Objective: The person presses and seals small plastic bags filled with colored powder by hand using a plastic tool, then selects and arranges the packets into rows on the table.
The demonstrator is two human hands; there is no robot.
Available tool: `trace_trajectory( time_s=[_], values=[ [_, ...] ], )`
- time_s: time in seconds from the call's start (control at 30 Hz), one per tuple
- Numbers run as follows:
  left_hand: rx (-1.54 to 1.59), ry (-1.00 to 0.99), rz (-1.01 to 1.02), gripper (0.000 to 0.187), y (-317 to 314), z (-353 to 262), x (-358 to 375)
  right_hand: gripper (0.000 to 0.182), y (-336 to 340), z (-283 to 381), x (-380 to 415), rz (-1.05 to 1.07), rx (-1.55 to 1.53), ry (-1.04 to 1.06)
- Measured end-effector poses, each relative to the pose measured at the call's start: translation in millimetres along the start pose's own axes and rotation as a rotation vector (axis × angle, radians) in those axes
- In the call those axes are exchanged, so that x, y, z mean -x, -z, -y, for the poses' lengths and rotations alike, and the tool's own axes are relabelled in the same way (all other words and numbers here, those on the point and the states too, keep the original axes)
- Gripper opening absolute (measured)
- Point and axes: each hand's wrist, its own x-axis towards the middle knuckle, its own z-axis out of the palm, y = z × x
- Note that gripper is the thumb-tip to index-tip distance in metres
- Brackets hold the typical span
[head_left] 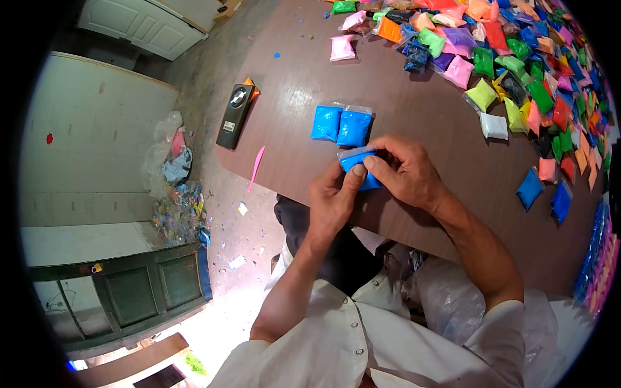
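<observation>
Both hands hold one small clear packet of blue clay-like material over the near edge of the brown table. My left hand pinches its left side, thumb on the front. My right hand grips the packet's upper right, its thumb and fingers closed at the clear top strip. Just beyond them lie two more blue packets side by side, flat on the table. What is inside the packets is smooth and bright blue; its exact kind cannot be made out.
A large heap of coloured packets covers the far right of the table. A dark phone-like device rests on an orange packet near the left edge, with a pink plastic stick nearby. Plastic waste lies on the floor at left.
</observation>
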Motion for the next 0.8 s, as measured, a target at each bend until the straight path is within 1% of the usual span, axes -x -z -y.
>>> trace_trajectory(
  time_s=[0.03,0.1,0.17,0.23,0.33,0.43,0.5,0.63,0.7,0.73,0.8],
  values=[
    [-0.001,0.0,0.001,0.03,1,-1,0,0.018,0,0,0,0.019,0.004,-0.016],
    [-0.074,0.069,0.007,0.031,1,-8,1,0.018,2,-2,1,0.025,-0.023,-0.022],
    [-0.079,0.063,-0.003,0.031,-3,-15,1,0.018,0,-6,1,0.032,-0.05,-0.026],
    [-0.083,0.057,-0.01,0.032,-5,-15,1,0.018,-3,-11,2,-0.028,-0.198,-0.05],
    [-0.109,0.061,0.032,0.032,-2,-8,1,0.019,-3,-14,1,-0.059,-0.182,0.0],
    [-0.094,0.09,0.017,0.031,2,-6,0,0.019,-2,-13,1,-0.03,-0.174,-0.017],
    [-0.119,0.149,0.067,0.032,9,-2,0,0.019,-2,-9,0,-0.026,-0.156,-0.006],
    [-0.095,0.138,0.053,0.032,5,-6,-1,0.019,-3,-12,0,-0.032,-0.142,0.004],
    [-0.08,0.079,0.017,0.031,-4,-11,-1,0.019,-5,-18,0,-0.05,-0.16,0.023],
    [-0.081,0.08,0.014,0.031,-5,-10,-2,0.019,-6,-19,0,-0.068,-0.178,0.041],
    [-0.153,0.071,0.004,0.032,-5,-9,-3,0.018,-4,-13,1,-0.074,-0.166,0.018]
  ],
)
